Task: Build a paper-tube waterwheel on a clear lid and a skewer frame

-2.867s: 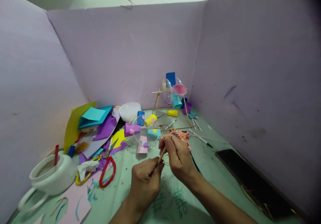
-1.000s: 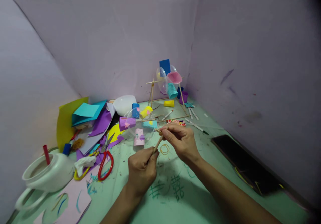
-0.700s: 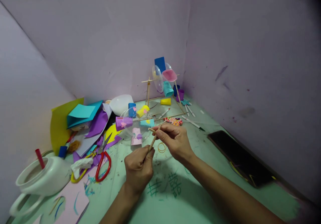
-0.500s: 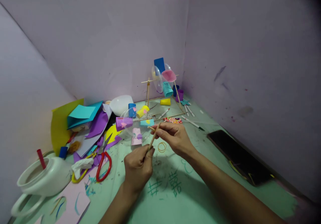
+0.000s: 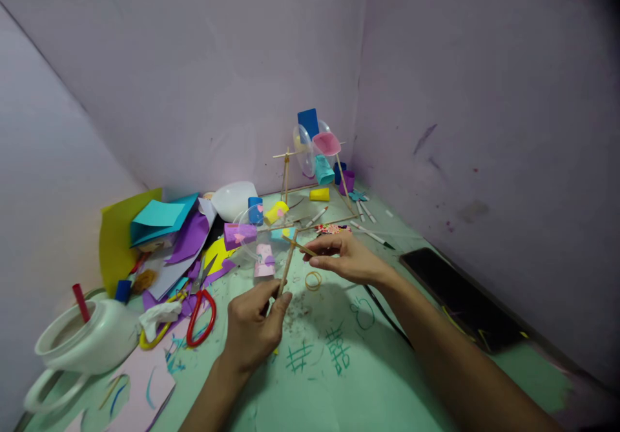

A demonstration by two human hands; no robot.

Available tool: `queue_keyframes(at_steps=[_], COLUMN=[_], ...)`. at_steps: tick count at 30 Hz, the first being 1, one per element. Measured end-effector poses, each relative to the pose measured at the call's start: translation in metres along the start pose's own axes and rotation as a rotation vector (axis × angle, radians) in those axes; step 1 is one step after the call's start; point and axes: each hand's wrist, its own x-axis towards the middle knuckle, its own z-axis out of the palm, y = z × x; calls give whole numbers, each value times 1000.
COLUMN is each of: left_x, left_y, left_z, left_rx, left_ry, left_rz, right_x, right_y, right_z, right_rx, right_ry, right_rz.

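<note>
My left hand (image 5: 256, 319) is closed around the lower end of a thin wooden stick (image 5: 287, 269), which points up and slightly right. A second thin wooden stick (image 5: 306, 249) crosses it near the top. The fingertips of my right hand (image 5: 349, 257) pinch the right end of this crossing piece. Whether a rubber band binds the crossing is too small to tell. Just below my right hand, loose rubber bands (image 5: 312, 281) lie on the green tabletop (image 5: 334, 393). Left of the sticks are clear plastic discs with colourful paper cups, among them a pink one (image 5: 264, 261).
A wheel of paper cups on a stick frame (image 5: 287, 177) stands at the back, near several markers (image 5: 372, 235). On the left are red-handled scissors (image 5: 201, 319), coloured paper (image 5: 165, 219) and a white pot (image 5: 92, 341). A dark phone (image 5: 460, 299) lies right.
My left hand has moved slightly left and down, tilting its stick more upright. My right hand has moved a little right, off the upright stick, and the crossing stick now shows more fully.
</note>
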Motion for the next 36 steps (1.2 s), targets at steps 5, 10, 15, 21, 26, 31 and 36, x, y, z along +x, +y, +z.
queue_keyframes(at_steps=[5,10,15,21,26,31,36], left_x=[1,4,2,1,4,7,6], left_y=[-3,-9,-13,-20,-26,-35,-42], left_z=[-5,-5,-1,1,-14,-41,-48], left_rx=[5,18,38,51,42,37,29], left_ry=[3,54,51,7,-183,-475,-486], left_rz=[13,8,38,14,-34,-196,-293], right_x=[1,1,-2,-4,-4,-8,-9], right_y=[0,-5,-11,-12,-5,0,3], right_z=[3,11,13,15,8,-1,-4], right_rx=[-61,92,80,41,-85,-192,-220], right_ry=[127,116,74,59,-18,-121,-133], right_rz=[-11,-28,-28,-42,40,119,158])
